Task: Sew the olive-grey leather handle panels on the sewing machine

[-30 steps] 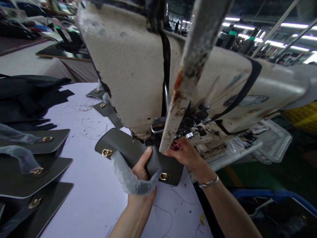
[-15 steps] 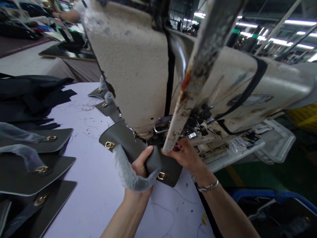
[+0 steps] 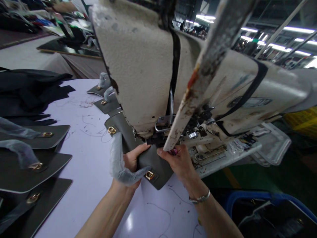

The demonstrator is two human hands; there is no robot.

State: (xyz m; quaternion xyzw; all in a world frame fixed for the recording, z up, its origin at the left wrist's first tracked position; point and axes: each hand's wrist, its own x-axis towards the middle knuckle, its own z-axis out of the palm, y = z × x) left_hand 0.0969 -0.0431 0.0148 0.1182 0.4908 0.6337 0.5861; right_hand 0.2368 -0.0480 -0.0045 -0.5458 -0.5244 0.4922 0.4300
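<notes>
In the head view, a worn cream sewing machine (image 3: 133, 72) fills the far middle and right, and a rust-stained metal bar (image 3: 195, 86) slants down across its front, hiding part of the stitching area. On the white counter (image 3: 91, 178), a heap of black fabric pieces (image 3: 29, 92) lies far left. Three dark panels with wrapped handles (image 3: 53, 140) overlap near left, with similar panels (image 3: 110, 104) just left of the machine head. Loose threads (image 3: 169, 215) are scattered over the near part. A clear plastic tray (image 3: 277, 145) stands far right and a blue-rimmed bin (image 3: 230, 211) near right; a co-worker's arm (image 3: 65, 6) shows far left.

The bag panel (image 3: 160, 168) lies in the middle, its far right side against the machine's foot area. It is dark olive-grey, smooth and gently curved, with two gold-coloured fittings (image 3: 150, 175) and a handle wrapped in translucent plastic (image 3: 119, 165) arching over the left hand (image 3: 131, 162). That hand's fingers grip the panel, thumb on top. The right hand (image 3: 179, 162) has its fingers curled beside something small and pink (image 3: 173, 151), thumb against the panel's edge; whether they pinch it I cannot tell.
</notes>
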